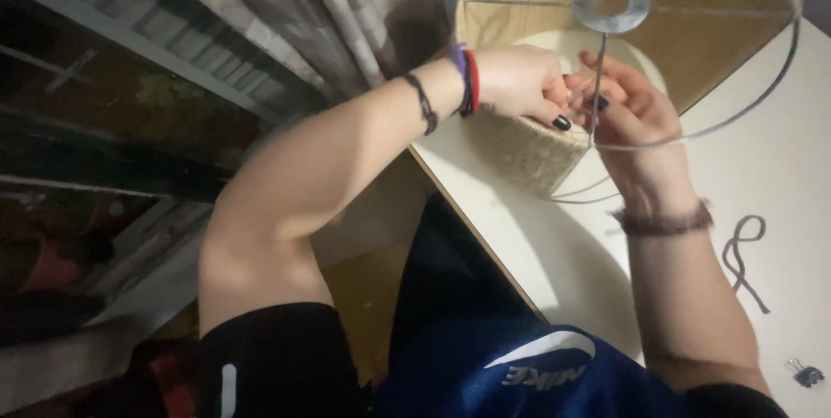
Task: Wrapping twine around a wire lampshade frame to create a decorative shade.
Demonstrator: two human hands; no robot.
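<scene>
A wire lampshade frame [692,134] lies tilted on a white table [779,167], with a metal ring fitting [611,3] at its centre. Part of the frame is wrapped in beige twine [524,151]. My left hand [519,80], with dark nails and bracelets at the wrist, pinches the twine at the wrapped edge. My right hand [636,115] holds the frame's thin vertical spoke and the twine beside it. Both hands meet at the same spot on the frame.
A loose piece of dark cord [743,258] lies on the table to the right, and a small binder clip [807,374] near the lower right edge. Grey curtains [286,11] hang at the upper left, beside a window.
</scene>
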